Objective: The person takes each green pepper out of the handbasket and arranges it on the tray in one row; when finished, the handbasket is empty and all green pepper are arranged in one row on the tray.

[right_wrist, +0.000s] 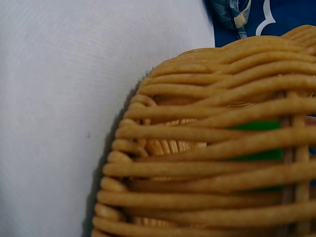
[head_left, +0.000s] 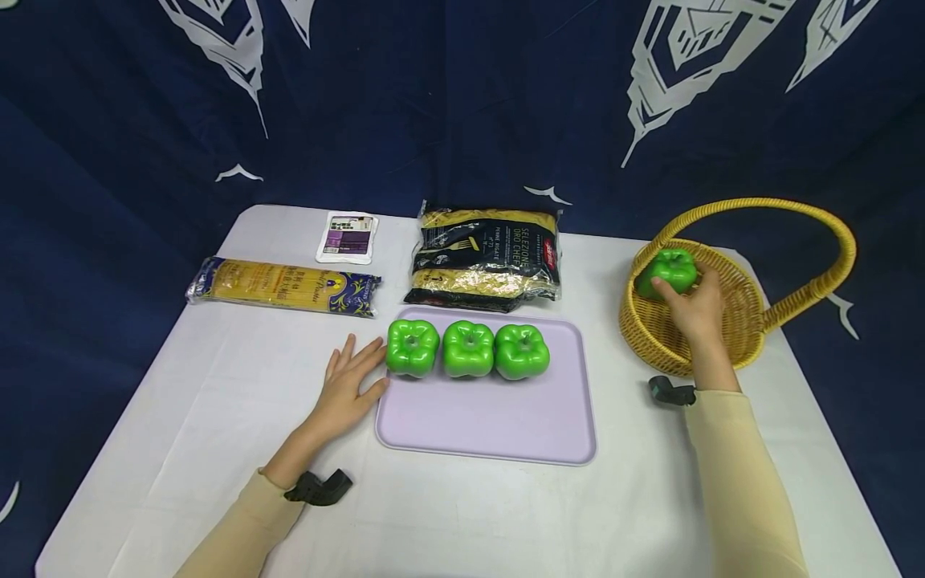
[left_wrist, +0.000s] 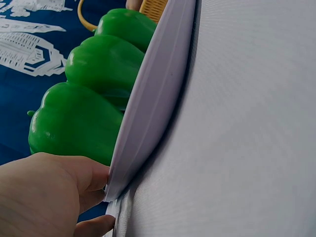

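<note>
My right hand (head_left: 699,309) reaches into a yellow wicker basket (head_left: 636,337) and grips a green bell pepper (head_left: 672,269) at its back left side. In the right wrist view the woven wall (right_wrist: 212,173) fills much of the picture, with bits of green showing through the gaps; the hand is hidden there. Three more green bell peppers (head_left: 468,349) sit in a row along the far side of a pale purple tray (head_left: 484,417). My left hand (head_left: 350,393) lies with fingers spread at the tray's left edge, fingertips touching the rim (left_wrist: 148,98) beside the leftmost pepper.
Behind the tray lies a black and yellow bag of penne (head_left: 484,257). A long pack of spaghetti (head_left: 282,285) and a small white and purple packet (head_left: 348,238) lie to the left. The basket's tall arched handle (head_left: 817,217) leans to the right.
</note>
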A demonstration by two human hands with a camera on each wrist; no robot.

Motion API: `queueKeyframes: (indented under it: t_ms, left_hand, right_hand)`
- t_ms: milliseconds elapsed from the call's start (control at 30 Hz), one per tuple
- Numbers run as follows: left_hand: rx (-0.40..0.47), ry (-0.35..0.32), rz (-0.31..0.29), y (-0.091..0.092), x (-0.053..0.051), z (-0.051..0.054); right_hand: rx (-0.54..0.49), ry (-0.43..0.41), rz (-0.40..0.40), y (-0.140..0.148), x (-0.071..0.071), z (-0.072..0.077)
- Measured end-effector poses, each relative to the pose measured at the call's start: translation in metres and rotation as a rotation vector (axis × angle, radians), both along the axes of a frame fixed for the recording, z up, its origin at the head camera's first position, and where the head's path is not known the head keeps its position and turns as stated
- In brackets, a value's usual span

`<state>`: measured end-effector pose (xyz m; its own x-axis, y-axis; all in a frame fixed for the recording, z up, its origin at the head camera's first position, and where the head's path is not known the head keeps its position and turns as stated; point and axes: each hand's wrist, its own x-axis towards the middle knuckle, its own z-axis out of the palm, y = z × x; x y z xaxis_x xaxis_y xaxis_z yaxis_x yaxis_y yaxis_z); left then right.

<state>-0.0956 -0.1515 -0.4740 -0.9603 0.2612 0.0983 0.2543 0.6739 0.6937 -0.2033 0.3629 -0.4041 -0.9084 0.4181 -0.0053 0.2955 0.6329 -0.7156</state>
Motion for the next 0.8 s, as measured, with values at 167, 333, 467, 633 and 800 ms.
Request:
queueKeyframes:
  t_ms: [167, 333, 467, 633, 800]
  left_hand:
    - [0.001, 0.018, -0.002, 0.000, 0.000, -0.001]
    - [0.002, 0.006, -0.002, 0.000, 0.000, -0.001]
    - [0.004, -0.005, -0.005, 0.000, 0.000, -0.001]
    - [0.008, -0.005, -0.005, 0.000, 0.001, 0.000]
    - [0.000, -0.002, -0.002, 0.000, 0.001, 0.000]
  right_hand:
    - [-0.007, -0.001, 0.002, -0.001, 0.000, 0.000]
    - [-0.016, -0.002, 0.001, 0.000, 0.002, 0.002]
    - [-0.053, 0.005, -0.013, 0.001, 0.006, 0.004]
    - [-0.061, 0.010, -0.033, 0.003, 0.016, 0.007]
    - [-0.025, 0.029, -0.085, 0.005, 0.032, 0.009]
